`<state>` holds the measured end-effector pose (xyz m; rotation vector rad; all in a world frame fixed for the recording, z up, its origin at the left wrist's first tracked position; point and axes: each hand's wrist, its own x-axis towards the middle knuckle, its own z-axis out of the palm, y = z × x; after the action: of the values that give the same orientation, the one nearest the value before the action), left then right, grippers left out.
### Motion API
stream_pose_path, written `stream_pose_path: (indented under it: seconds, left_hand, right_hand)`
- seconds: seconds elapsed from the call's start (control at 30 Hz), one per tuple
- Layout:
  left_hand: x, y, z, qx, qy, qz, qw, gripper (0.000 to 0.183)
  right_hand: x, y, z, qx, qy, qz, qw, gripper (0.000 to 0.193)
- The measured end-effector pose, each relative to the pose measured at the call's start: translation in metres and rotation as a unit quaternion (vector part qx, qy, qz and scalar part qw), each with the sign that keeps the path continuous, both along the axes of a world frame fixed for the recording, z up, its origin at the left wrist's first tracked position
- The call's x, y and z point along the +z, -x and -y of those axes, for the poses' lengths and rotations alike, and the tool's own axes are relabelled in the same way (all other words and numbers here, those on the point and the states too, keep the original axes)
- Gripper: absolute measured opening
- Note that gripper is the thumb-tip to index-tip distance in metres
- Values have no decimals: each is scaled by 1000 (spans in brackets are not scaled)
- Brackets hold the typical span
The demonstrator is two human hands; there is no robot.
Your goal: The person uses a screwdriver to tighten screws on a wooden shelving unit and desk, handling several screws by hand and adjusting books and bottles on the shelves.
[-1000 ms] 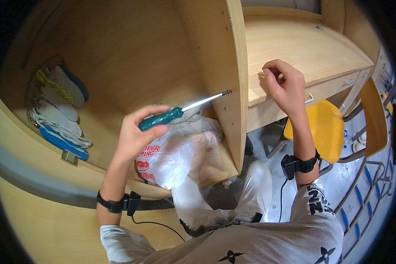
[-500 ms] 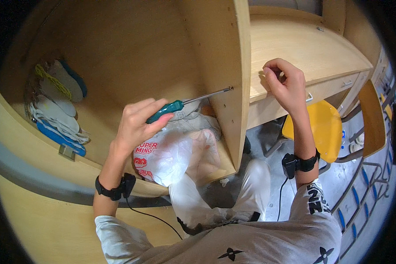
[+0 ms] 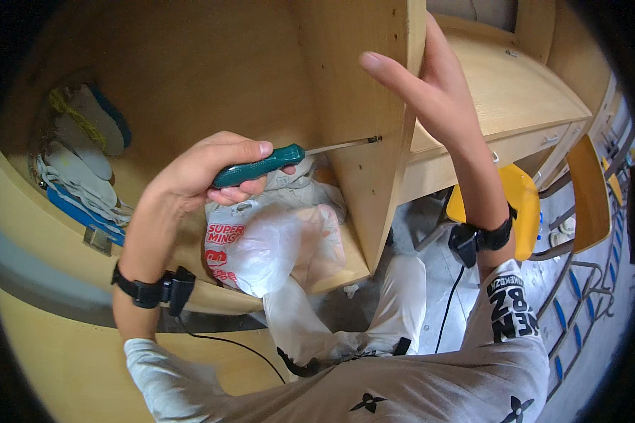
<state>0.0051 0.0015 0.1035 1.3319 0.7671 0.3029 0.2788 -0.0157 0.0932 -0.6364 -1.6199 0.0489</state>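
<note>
My left hand [image 3: 215, 169] is closed round the green handle of a screwdriver [image 3: 261, 166]. Its metal shaft points right, and the tip meets a small screw [image 3: 378, 139] in the upright wooden panel [image 3: 363, 183] of a cabinet. Higher up, my right hand [image 3: 437, 92] straddles the front edge of this panel. The thumb reaches across the inner side, while the fingers go behind the outer side, where they are partly hidden.
A white plastic bag [image 3: 261, 247] with red print and crumpled cloth lie on the cabinet floor below. Insoles [image 3: 85, 134] and white gloves [image 3: 77, 190] sit at its left. Beyond the panel are a wooden desk [image 3: 501, 92] and a yellow chair [image 3: 525, 218].
My right hand has moved from above the desk onto the panel's edge, its thumb now stretched out. My left hand has re-gripped the screwdriver, thumb along the top, with the tip staying at the screw.
</note>
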Motion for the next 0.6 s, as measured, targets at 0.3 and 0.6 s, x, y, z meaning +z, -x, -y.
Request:
stream_pose_path:
  seconds: [0.3, 0.6]
  left_hand:
    - [-10, 2, 7, -130, -860, -137, 474, 35]
    - [-24, 0, -12, 71, -18, 19, 997, 51]
  right_hand:
    - [-11, -4, -6, 32, 92, -88, 991, 28]
    - [-21, 1, 1, 21, 109, -77, 991, 32]
